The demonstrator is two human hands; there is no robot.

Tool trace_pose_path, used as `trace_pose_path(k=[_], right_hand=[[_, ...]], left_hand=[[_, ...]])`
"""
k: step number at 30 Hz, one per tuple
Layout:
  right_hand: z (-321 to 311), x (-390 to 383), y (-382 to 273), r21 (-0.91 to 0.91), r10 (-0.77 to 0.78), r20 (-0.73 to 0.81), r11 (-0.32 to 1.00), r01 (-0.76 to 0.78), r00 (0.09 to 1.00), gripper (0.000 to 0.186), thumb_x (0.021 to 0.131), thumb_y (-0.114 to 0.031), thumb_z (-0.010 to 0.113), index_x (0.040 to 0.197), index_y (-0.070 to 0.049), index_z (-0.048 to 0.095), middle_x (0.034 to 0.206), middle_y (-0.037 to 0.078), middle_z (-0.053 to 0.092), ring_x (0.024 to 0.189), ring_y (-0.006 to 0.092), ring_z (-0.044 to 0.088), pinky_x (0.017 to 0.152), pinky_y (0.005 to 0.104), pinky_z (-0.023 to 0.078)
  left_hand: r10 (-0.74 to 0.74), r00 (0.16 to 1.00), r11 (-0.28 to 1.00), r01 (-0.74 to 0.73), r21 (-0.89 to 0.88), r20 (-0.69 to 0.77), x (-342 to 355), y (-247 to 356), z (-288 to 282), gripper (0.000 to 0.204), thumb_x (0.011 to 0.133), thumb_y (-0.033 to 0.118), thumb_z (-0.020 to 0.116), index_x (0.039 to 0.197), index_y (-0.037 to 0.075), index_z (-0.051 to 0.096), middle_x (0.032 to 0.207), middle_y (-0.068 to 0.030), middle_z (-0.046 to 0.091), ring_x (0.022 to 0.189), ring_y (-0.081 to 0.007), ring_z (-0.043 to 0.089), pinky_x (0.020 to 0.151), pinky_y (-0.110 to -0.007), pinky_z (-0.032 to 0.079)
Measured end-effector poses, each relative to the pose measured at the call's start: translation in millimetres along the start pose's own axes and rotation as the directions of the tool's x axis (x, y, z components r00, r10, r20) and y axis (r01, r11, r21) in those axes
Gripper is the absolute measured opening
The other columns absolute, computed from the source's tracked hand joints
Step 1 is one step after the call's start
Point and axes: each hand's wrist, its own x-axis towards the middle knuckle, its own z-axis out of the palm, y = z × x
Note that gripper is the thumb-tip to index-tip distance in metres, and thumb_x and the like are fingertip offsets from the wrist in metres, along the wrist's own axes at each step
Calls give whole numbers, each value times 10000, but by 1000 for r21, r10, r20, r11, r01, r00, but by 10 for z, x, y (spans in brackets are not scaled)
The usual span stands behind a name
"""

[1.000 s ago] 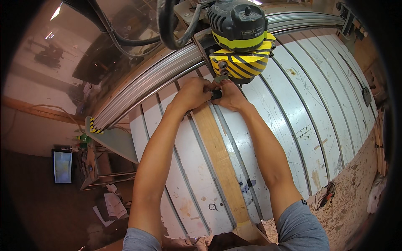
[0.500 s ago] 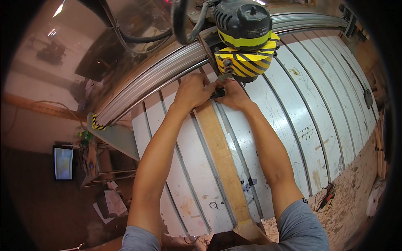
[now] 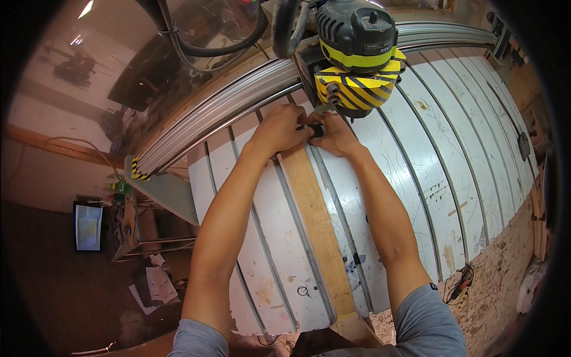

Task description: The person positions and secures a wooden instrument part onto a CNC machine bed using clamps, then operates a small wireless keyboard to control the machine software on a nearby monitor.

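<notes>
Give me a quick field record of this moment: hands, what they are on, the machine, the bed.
left hand: closed around a small black part, at the far end of the plank
right hand: pinching the same part from the other side
wooden plank: lies lengthwise on the bed, running toward the person
router head: black with yellow-and-black stripes, right above the hands
machine bed: white panels with grey slots, scuffed
gantry rail: grey metal, crosses the bed behind the hands

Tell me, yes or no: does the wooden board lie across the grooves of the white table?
No. The wooden board runs lengthwise along the white table, parallel to its grooves, from both hands down toward the person.
</notes>
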Motion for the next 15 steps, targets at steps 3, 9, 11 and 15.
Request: trace_pose_path(k=[3, 9, 11, 15], right_hand=[[46, -12, 57, 7, -47, -49, 999, 48, 998, 451, 767, -179, 773, 1194, -71, 676, 1163, 174, 685, 1137, 369, 637, 994, 419, 506], [4, -36, -106, -67, 5, -48, 998, -8, 999, 434, 703, -91, 809, 1107, -5, 673, 1156, 175, 640, 1128, 330, 613, 1017, 398, 473], [29, -2, -14, 12, 52, -7, 999, -52, 999, 432, 702, -94, 805, 1102, -5, 668, 1150, 180, 637, 1146, 332, 602, 1029, 399, 461], [26, 16, 16, 64, 74, 56, 995, -77, 996, 445, 704, -100, 798, 1119, -17, 659, 1143, 184, 632, 1166, 330, 585, 1037, 403, 447]], left_hand=[[150, 989, 984, -151, -96, -18, -69, -35, -40, 343, 777, 222, 826, 1016, -14, 756, 987, -207, 724, 909, -340, 702, 790, -427, 547], [211, 977, 964, -211, 162, 21, 15, -58, 45, 305, 850, 281, 755, 992, 12, 773, 920, -218, 717, 856, -366, 689, 780, -455, 536], [130, 991, 975, -121, 188, -34, 16, -51, 111, 309, 869, 302, 729, 933, 3, 776, 832, -226, 707, 800, -388, 688, 772, -460, 539], [-318, 947, 948, 319, 18, -52, 67, 10, 249, 369, 890, 325, 703, 822, -34, 759, 703, -248, 678, 716, -417, 690, 740, -471, 541]])
